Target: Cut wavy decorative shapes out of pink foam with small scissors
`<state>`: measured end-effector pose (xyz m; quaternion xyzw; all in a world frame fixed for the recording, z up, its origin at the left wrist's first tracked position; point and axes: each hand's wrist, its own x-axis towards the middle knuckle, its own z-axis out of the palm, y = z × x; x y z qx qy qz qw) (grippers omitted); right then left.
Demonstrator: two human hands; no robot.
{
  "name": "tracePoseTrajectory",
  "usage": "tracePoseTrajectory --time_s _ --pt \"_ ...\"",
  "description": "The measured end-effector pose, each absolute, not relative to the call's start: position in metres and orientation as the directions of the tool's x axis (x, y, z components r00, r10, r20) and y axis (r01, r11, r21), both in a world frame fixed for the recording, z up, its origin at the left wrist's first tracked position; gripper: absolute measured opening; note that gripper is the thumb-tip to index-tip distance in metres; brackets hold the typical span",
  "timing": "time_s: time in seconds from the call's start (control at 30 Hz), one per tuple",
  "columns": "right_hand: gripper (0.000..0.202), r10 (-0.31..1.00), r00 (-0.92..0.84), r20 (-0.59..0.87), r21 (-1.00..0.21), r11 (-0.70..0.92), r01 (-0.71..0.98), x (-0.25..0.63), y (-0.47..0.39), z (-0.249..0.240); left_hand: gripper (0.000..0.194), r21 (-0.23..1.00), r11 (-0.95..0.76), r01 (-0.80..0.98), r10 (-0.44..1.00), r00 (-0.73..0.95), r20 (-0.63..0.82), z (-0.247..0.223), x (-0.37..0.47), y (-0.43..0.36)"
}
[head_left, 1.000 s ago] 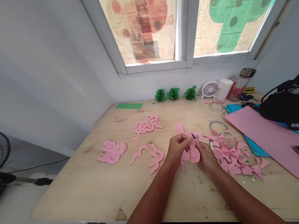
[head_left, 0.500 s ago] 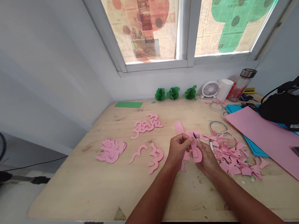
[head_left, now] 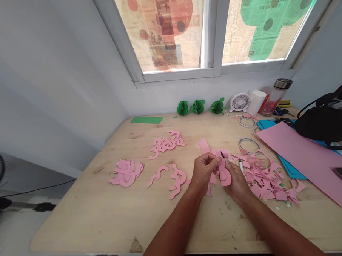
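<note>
My left hand [head_left: 204,170] pinches a folded pink paper piece [head_left: 225,176] with rounded outlines drawn on it. My right hand [head_left: 238,179] is closed at the paper's right side. A dark pointed tip [head_left: 222,154] shows above the paper between the hands; it looks like the blade of scissors, the rest hidden by paper and fingers. Pink strips [head_left: 204,145] lie under and behind my hands. A white pen-like stick [head_left: 241,165] shows beside my right fingers. To the left lie scalloped pink cut-outs [head_left: 179,181], more of them [head_left: 166,144] farther back, and a stacked pile [head_left: 127,173].
Pink scraps [head_left: 268,180] are heaped right of my hands. Tape rolls [head_left: 248,144], blue sheets [head_left: 293,168], a large pink sheet [head_left: 302,160] and a black bag [head_left: 323,119] lie farther right. Green paper balls [head_left: 198,106], a small fan [head_left: 240,102] and a bottle [head_left: 276,97] line the wall.
The view has shifted very slightly. Both hands keep the same hold on the pink paper, with no clear movement.
</note>
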<state>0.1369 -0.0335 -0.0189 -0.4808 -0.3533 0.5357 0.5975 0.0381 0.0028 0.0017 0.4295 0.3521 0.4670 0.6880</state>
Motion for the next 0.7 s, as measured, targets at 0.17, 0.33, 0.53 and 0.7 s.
tracePoseTrajectory --time_s 0.17,0.33,0.53,0.7 --pt "0.036 0.979 0.177 -0.103 -0.945 -0.041 -0.323 0.1367 -0.0332 -0.0186 0.02 0.922 0.191 -0.338 0.945 0.317 -0.079 0.0033 0.0378 0.0022" --pt "0.034 0.977 0.196 -0.085 -0.949 -0.019 -0.315 0.1368 -0.0326 -0.0188 0.02 0.919 0.201 -0.338 0.945 0.315 -0.091 0.004 0.038 0.0024" --pt "0.035 0.984 0.167 -0.055 -0.962 -0.008 -0.273 0.1381 -0.032 -0.0201 0.02 0.93 0.188 -0.316 0.949 0.302 -0.09 0.0036 0.0365 0.004" --pt "0.035 0.981 0.146 -0.131 -0.951 -0.082 -0.298 0.1376 -0.0333 -0.0179 0.019 0.929 0.18 -0.323 0.957 0.276 -0.089 0.0047 0.0356 0.0046"
